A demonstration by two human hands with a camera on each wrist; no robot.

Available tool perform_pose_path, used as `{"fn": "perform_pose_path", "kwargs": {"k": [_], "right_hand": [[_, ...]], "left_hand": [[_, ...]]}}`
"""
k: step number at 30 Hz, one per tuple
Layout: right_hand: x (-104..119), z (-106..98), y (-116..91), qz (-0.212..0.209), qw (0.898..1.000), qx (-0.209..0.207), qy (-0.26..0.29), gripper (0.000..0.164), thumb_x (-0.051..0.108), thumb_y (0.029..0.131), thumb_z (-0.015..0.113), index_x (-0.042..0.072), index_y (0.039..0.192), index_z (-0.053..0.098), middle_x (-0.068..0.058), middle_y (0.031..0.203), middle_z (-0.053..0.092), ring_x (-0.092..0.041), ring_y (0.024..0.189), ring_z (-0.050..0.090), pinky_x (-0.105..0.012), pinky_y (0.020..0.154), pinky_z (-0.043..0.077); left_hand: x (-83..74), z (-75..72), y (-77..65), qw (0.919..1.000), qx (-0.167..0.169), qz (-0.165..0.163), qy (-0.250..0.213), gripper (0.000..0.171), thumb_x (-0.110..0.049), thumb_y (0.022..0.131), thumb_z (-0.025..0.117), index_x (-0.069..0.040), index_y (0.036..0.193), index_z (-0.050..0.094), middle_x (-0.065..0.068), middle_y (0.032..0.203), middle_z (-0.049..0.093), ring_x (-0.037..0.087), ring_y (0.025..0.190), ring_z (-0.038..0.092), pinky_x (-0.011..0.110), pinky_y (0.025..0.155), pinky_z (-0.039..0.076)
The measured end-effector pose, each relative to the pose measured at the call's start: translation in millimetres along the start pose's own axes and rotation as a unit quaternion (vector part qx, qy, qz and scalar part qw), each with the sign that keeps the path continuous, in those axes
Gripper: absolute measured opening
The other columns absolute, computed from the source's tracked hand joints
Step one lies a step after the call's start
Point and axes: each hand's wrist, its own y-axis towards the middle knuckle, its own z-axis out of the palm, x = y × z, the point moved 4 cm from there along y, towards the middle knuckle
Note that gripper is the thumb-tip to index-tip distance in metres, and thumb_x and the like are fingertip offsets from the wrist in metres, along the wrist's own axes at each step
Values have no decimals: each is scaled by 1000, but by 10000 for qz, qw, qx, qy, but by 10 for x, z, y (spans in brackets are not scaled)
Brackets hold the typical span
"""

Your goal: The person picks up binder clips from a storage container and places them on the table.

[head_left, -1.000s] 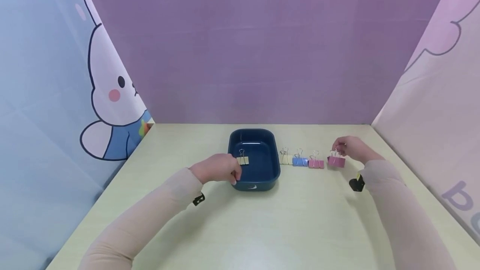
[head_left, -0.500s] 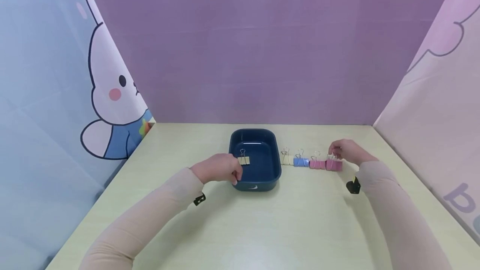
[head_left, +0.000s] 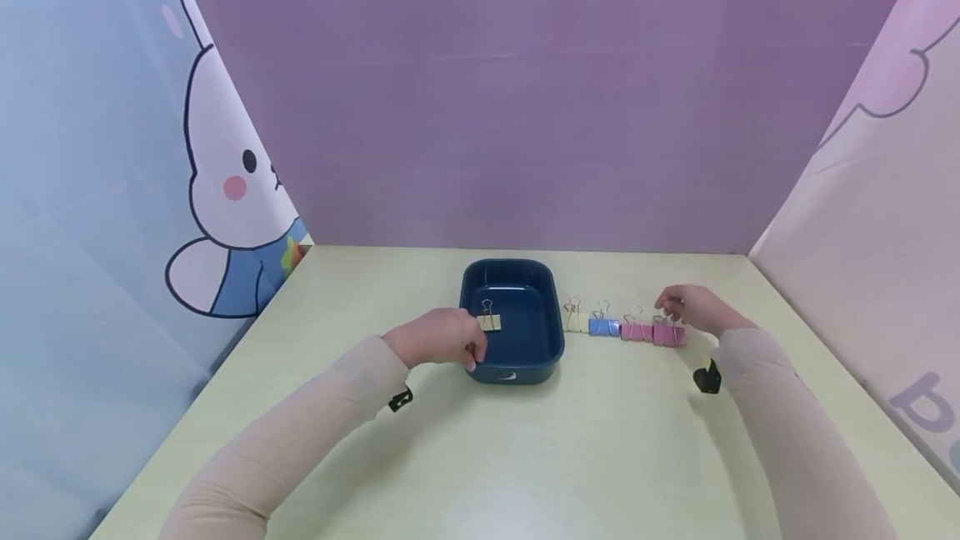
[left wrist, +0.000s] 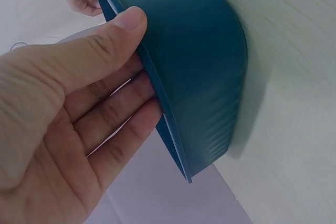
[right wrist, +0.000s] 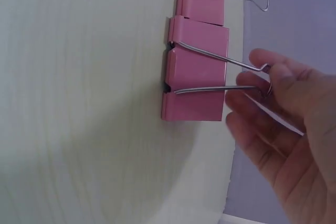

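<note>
My left hand (head_left: 442, 336) grips the near-left rim of a dark blue tray (head_left: 517, 374), thumb outside and fingers inside. A pale yellow binder clip (head_left: 490, 323) stands at the tray's left side, partly hidden by that hand. Right of the tray, a row of binder clips stands with wire handles upward: pale yellow (head_left: 581, 323), blue (head_left: 604, 328), pink (head_left: 637, 332), and a larger, darker pink binder clip (right wrist: 202, 72) at the right end. My right hand (head_left: 696, 307) pinches this last clip's wire handle between thumb and fingers; the clip rests on the table beside its pink neighbour.
The pale wooden table (head_left: 540, 457) meets a purple backdrop (head_left: 525, 107) at the back. Printed cloths hang on both sides, the left one (head_left: 90, 190) with a rabbit figure. A black wrist device (head_left: 707, 377) hangs under the right cuff.
The larger pink binder clip, held apart at the right a second ago, has moved left and down to the row's end. The right hand has risen slightly on its handle; the left stays put.
</note>
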Motion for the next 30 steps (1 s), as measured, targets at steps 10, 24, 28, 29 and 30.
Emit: {"fn": "perform_pose_path", "kwargs": {"k": [10,24,28,29,30], "right_hand": [[262,-187,-15,73,9988,-403,-252,61,42,105,31,2,151,23,-33,142,39,-53,128,40,-68,104,30],[1970,-14,710,-1134,9901,-431,-704,54,35,105,39,7,150,30,-16,155,32,-34,144,27,-50,118,20],[2431,277,862,-1443,9834,-293,-1058,50,32,103,45,7,146,40,-14,150,41,-31,140,36,-48,116,28],[2516,357,898,-1509,9816,-242,-1146,48,31,103,47,7,144,43,-13,147,45,-30,138,39,-47,114,31],[2586,445,938,-1582,9799,-174,-1202,45,29,102,48,6,141,47,-14,144,49,-30,135,43,-46,112,34]], "left_hand": [[-12,-14,5,10000,47,60,50,7,-19,81,79,-22,85,75,-12,84,69,4,74,58,24,77,54],[12,5,-42,10000,90,9,22,6,-20,80,79,-21,84,75,-12,81,69,4,73,58,24,76,53],[18,-1,-11,9998,30,163,86,6,-21,80,79,-22,84,75,-12,82,69,3,73,59,24,76,53],[20,-4,-2,9997,10,208,112,7,-21,80,80,-22,84,75,-12,82,69,3,73,59,24,76,54],[24,-2,0,9996,-3,253,141,7,-21,80,80,-22,84,75,-12,82,70,3,73,59,24,76,54]]}}
